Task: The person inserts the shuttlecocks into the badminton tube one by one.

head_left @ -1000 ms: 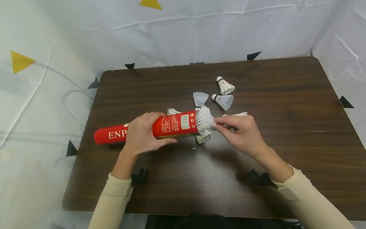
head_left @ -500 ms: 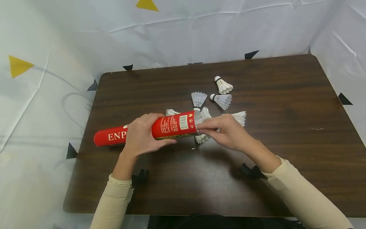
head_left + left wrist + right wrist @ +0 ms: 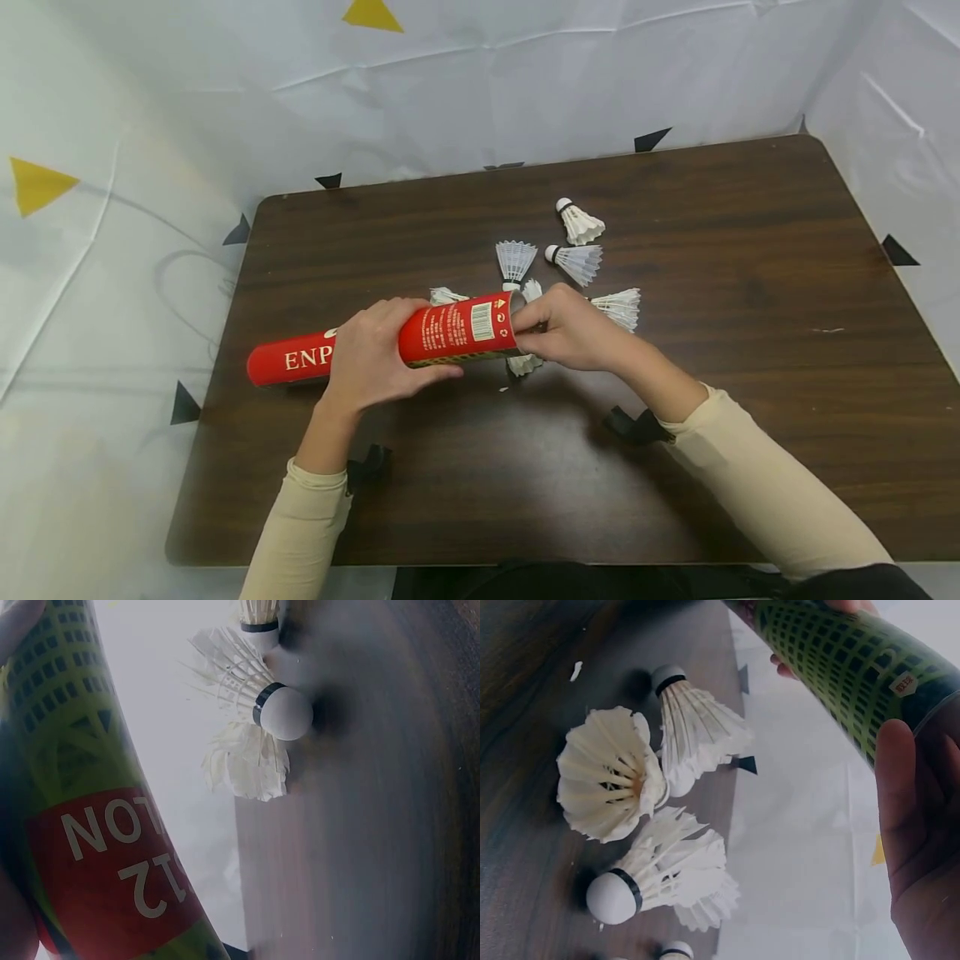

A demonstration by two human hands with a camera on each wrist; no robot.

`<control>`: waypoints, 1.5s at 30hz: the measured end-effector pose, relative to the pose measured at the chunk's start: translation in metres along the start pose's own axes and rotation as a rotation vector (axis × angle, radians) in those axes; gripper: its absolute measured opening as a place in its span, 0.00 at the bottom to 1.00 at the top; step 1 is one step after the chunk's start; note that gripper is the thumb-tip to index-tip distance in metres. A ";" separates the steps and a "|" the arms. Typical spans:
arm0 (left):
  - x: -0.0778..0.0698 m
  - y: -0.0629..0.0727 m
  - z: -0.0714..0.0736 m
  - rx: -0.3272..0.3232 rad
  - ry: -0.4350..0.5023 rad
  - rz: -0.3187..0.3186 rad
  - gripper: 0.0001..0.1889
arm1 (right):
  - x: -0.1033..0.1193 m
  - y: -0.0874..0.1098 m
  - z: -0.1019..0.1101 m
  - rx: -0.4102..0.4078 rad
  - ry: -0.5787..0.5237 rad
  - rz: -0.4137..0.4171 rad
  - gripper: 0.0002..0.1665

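In the head view my left hand (image 3: 377, 352) grips a long red shuttlecock tube (image 3: 453, 329) round its middle, holding it tilted above the table with its mouth to the right. My right hand (image 3: 576, 330) is at that mouth, its fingertips inside the tube and hidden. In the right wrist view the thumb (image 3: 897, 780) lies straight at the rim, beside the tube's green netted side (image 3: 855, 671). Whatever the fingertips touch inside cannot be seen. A feather shuttlecock (image 3: 525, 365) shows just below the mouth, partly covered by the tube.
Loose shuttlecocks lie behind and right of the tube: a feather one (image 3: 581, 223), a paler one (image 3: 577, 262), another pale one (image 3: 516, 260), and one (image 3: 619, 308) beside the right hand. The brown table (image 3: 735, 333) meets white sheeting (image 3: 480, 100) at the back.
My right hand has moved left, carrying a shuttlecock into the tube's mouth; that shuttlecock is now out of sight. My left hand keeps the tube nearly still.
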State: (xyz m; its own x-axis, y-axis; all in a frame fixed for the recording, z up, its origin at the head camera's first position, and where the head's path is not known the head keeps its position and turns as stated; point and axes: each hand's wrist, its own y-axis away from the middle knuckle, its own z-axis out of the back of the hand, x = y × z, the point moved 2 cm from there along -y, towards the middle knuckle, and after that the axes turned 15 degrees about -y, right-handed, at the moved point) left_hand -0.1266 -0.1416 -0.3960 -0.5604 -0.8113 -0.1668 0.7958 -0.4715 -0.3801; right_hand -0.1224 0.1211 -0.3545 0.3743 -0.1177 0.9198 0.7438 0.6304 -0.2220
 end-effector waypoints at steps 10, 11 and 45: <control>0.000 0.000 0.001 0.008 0.003 0.008 0.41 | 0.001 -0.007 0.000 -0.013 -0.003 -0.052 0.08; 0.000 -0.001 0.001 0.011 0.002 0.009 0.41 | 0.002 -0.006 0.000 -0.012 0.004 -0.053 0.08; 0.001 0.000 0.006 0.052 0.010 0.028 0.40 | -0.006 0.089 0.068 -0.564 -0.130 -0.173 0.14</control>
State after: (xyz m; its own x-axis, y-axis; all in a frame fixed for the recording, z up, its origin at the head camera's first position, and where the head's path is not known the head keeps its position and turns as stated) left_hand -0.1256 -0.1447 -0.3907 -0.5396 -0.8211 -0.1862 0.8219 -0.4659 -0.3277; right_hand -0.0967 0.2301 -0.3574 0.1775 -0.0645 0.9820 0.9801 0.1021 -0.1705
